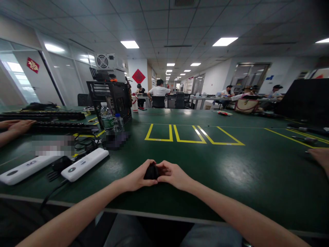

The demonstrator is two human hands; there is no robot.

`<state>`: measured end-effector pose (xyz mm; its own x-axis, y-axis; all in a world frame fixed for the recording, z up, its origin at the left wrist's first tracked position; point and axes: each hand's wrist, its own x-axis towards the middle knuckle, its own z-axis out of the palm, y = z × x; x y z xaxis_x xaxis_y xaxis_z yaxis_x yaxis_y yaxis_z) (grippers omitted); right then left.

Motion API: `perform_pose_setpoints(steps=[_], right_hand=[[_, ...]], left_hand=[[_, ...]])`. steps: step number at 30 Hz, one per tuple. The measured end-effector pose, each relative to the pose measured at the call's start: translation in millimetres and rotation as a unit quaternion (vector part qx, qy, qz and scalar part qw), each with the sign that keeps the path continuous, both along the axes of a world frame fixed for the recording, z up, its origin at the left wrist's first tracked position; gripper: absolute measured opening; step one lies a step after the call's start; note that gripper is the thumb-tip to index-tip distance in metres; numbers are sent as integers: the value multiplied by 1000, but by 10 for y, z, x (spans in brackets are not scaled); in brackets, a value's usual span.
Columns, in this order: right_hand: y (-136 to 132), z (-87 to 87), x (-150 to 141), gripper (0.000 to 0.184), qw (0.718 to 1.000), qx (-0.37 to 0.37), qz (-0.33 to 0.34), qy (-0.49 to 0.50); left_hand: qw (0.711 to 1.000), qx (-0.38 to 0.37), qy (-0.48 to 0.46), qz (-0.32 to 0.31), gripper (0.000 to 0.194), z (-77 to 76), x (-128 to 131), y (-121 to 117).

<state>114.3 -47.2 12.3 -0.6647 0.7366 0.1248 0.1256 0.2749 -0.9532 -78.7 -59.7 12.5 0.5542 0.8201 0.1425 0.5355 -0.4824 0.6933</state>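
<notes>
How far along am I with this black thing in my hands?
Getting hold of it looks done: your left hand and right hand are both on the black object, low over the green table. Only that is in hand. Letting go is left; your hands hide much of it, so I can't tell what else remains.

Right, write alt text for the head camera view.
Two bare hands, left and right, hold a small black object between them at the near edge of a green table. Beyond are yellow tape outlines; white power strips, bottles and an open computer case stand or lie to the left.
</notes>
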Motion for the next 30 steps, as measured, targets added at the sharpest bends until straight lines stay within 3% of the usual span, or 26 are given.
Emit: perform_pose_setpoints(steps=[2,5,10,13,15,17,20,26,30], right_hand=[[-17,-36,-234,34,1000,-13,15,8],[40,-125,-726,26,999,32,-20,14],[117,-250,-1665,34,1000,0,13,-3],[101,-287,-1983,34,1000,5,27,4],[112,-294,-1996,34,1000,1,28,4],[164,-278,-1842,31,1000,-3,15,3],[318,-197,-1362,26,1000,-10,-14,12],[634,-15,-81,27,992,8,-120,23],[619,-48,478,28,986,40,-160,38]], left_hand=[[1000,-1,18,26,56,-14,-223,-92],[995,5,42,93,56,-44,-636,-184],[980,34,57,190,47,-48,-1353,-392],[972,28,65,222,47,-30,-1567,-545],[971,28,61,231,48,-25,-1552,-576],[974,32,50,221,53,-35,-1413,-497],[986,35,24,163,58,-75,-1016,-146],[993,113,-27,37,59,-106,155,769],[985,173,-14,-19,64,-68,715,908]])
